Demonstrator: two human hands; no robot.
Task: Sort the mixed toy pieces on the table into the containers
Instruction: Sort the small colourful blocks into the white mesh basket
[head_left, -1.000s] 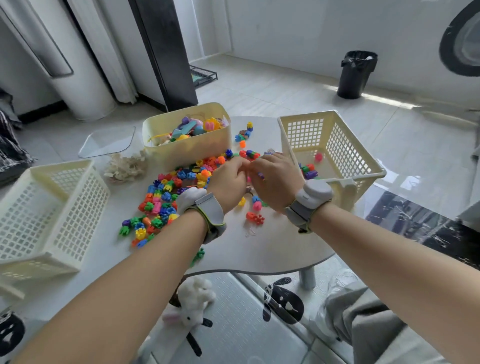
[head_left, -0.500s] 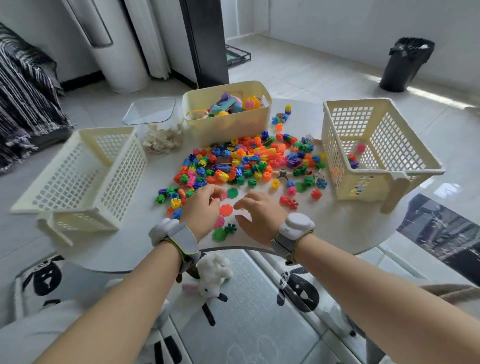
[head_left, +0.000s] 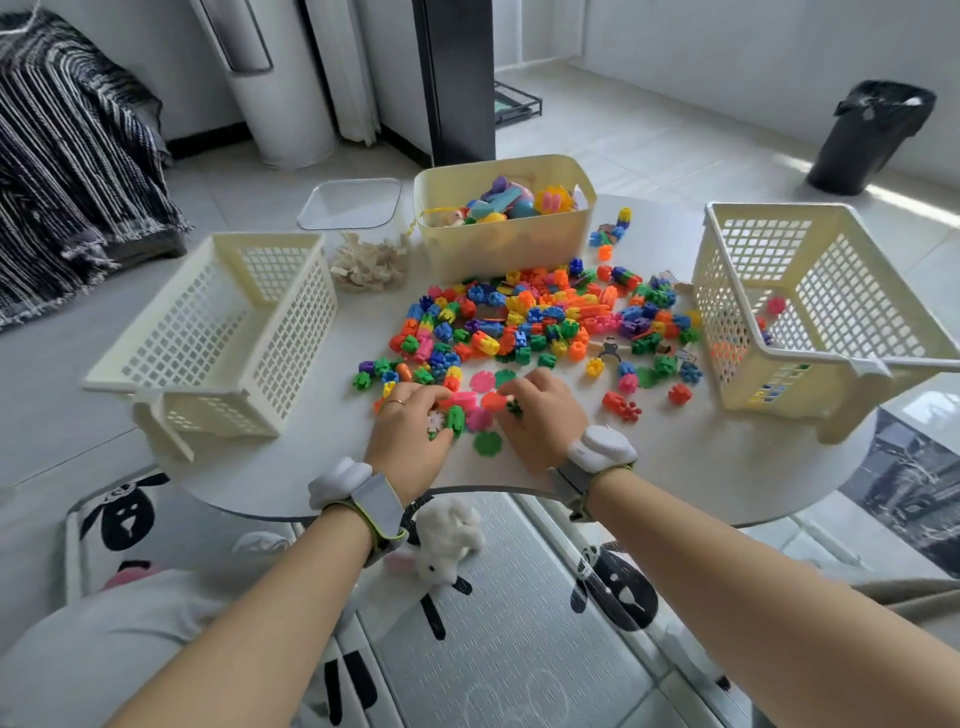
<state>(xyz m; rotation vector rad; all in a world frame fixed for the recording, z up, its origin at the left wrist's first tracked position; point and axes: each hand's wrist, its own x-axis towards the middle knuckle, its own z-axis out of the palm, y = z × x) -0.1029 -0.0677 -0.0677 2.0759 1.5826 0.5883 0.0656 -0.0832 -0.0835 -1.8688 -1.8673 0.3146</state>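
Note:
A heap of small colourful toy blocks (head_left: 545, 317) covers the middle of the round white table (head_left: 727, 467). Near its front edge lie flat snowflake discs, among them a green disc (head_left: 487, 443) and a pink disc (head_left: 480, 382). My left hand (head_left: 408, 436) curls its fingers round a few discs, a white one and a green one showing at the fingertips. Close to its right, my right hand (head_left: 543, 415) pinches a red disc (head_left: 492, 401). The empty left lattice basket (head_left: 223, 332) and the right lattice basket (head_left: 810, 312), which holds a few pieces, flank the heap.
A solid cream bin (head_left: 498, 244) full of larger toys stands behind the heap. Beside it sit a clear plastic box (head_left: 353, 208) and beige pieces (head_left: 369, 265). A plush rabbit (head_left: 441, 545) lies on the floor below the table edge. A black waste bin (head_left: 872, 135) stands far right.
Both hands have pulled back from the block heap to the flat discs near the table's front edge. Their fingers have since closed on the discs.

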